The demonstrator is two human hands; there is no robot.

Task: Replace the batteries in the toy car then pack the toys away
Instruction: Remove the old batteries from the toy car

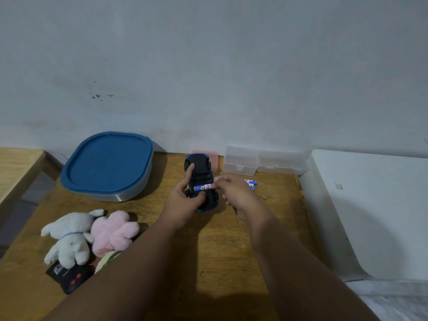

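A dark toy car with blue trim lies upside down in the middle of the wooden table. My left hand grips its side, index finger stretched along the underside. My right hand pinches one end of a blue and white battery that lies across the car's open battery bay. Two or three more blue batteries lie on the table just behind my right hand, partly hidden by it.
A grey container with a blue lid stands at back left. Two clear plastic boxes and a pink block line the wall. White and pink plush toys and a black remote lie front left. A white surface borders the right.
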